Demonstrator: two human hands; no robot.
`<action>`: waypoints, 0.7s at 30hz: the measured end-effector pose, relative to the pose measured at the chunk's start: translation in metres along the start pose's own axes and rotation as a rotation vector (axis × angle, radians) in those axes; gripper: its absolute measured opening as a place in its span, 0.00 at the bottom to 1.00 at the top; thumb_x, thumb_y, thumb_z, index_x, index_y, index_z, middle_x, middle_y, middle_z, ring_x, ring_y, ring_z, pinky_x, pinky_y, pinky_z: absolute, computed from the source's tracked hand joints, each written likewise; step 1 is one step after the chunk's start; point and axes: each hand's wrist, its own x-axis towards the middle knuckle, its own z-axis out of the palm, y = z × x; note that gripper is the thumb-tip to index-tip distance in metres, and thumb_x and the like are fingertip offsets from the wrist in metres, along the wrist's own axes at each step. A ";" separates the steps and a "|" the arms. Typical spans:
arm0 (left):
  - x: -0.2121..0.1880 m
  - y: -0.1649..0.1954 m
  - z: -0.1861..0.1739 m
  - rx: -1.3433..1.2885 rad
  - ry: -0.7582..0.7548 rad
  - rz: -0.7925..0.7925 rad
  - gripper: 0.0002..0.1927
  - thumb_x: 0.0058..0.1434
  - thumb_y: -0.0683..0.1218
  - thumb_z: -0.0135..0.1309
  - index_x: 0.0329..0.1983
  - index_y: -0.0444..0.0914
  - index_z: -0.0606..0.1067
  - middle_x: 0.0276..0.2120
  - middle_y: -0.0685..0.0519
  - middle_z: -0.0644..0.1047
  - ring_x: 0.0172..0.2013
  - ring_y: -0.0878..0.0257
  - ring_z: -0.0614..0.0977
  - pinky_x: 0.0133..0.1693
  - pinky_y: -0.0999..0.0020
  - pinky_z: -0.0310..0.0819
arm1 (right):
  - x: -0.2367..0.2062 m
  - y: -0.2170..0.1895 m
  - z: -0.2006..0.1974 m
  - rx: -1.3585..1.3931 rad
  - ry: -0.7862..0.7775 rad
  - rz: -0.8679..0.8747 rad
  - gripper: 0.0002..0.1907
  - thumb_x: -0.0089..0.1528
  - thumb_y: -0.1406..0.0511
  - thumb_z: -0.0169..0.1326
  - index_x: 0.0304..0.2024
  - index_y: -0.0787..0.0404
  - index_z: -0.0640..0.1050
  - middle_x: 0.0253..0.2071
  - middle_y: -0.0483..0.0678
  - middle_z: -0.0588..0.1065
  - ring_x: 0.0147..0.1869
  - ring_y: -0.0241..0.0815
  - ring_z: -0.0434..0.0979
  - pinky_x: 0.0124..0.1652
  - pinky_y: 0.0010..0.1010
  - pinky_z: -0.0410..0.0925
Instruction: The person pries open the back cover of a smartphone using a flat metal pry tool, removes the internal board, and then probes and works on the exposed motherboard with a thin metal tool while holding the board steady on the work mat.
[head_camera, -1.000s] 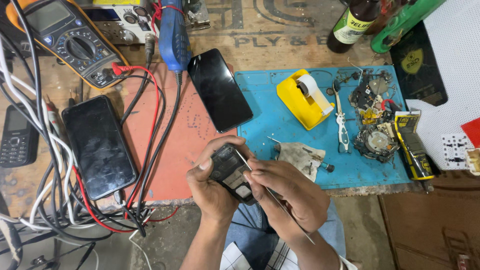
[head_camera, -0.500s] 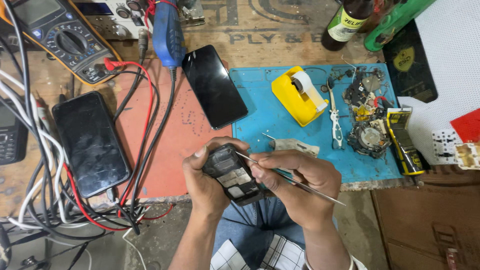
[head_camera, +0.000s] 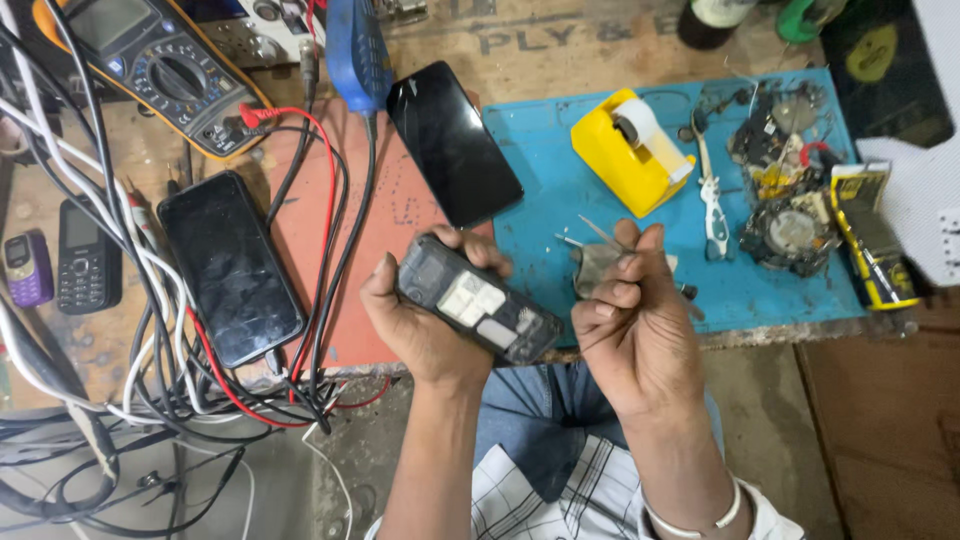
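At the far left edge of the wooden tabletop (head_camera: 560, 45) lie a small purple keypad phone (head_camera: 25, 268) and, just beside it, a black keypad phone (head_camera: 85, 255). Above them sits a yellow-and-grey multimeter (head_camera: 160, 65), its red and black leads (head_camera: 320, 200) looping down over an orange mat (head_camera: 385, 215). A black smartphone (head_camera: 230, 265) lies face up among the cables, and a second black smartphone (head_camera: 453, 140) rests tilted across the seam between the orange mat and a blue work mat (head_camera: 560, 195).

The left hand (head_camera: 420, 325) is closed around an opened dark grey handset with its back cover off (head_camera: 478, 310), held in the air over the tabletop's front edge. The right hand (head_camera: 635, 335) is curled shut on thin metal tweezers (head_camera: 600, 232), just beside the handset.

On the blue mat stand a yellow tape dispenser (head_camera: 630, 150), white-handled pliers (head_camera: 715, 205) and a loose heap of small scrap parts (head_camera: 785, 200), with no tray around them.
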 end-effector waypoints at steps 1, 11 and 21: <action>0.001 0.000 0.000 -0.002 0.033 0.049 0.29 0.74 0.63 0.39 0.48 0.31 0.72 0.40 0.42 0.76 0.43 0.52 0.79 0.47 0.57 0.74 | -0.007 0.005 0.000 -0.212 0.010 -0.134 0.15 0.76 0.64 0.52 0.58 0.71 0.77 0.41 0.57 0.81 0.43 0.48 0.82 0.46 0.39 0.74; -0.003 -0.001 0.011 0.297 -0.073 -0.014 0.22 0.65 0.54 0.47 0.58 0.38 0.69 0.56 0.42 0.76 0.44 0.51 0.85 0.35 0.60 0.83 | -0.011 0.034 0.023 -1.304 -0.142 -0.772 0.11 0.75 0.70 0.54 0.59 0.68 0.76 0.57 0.59 0.79 0.67 0.46 0.76 0.74 0.38 0.61; -0.003 0.003 0.014 0.583 -0.280 -0.377 0.21 0.65 0.39 0.54 0.61 0.29 0.68 0.45 0.40 0.81 0.37 0.52 0.84 0.42 0.59 0.82 | -0.003 0.019 0.047 -1.327 -0.035 -0.575 0.20 0.68 0.67 0.51 0.62 0.66 0.71 0.59 0.60 0.77 0.64 0.48 0.80 0.53 0.43 0.79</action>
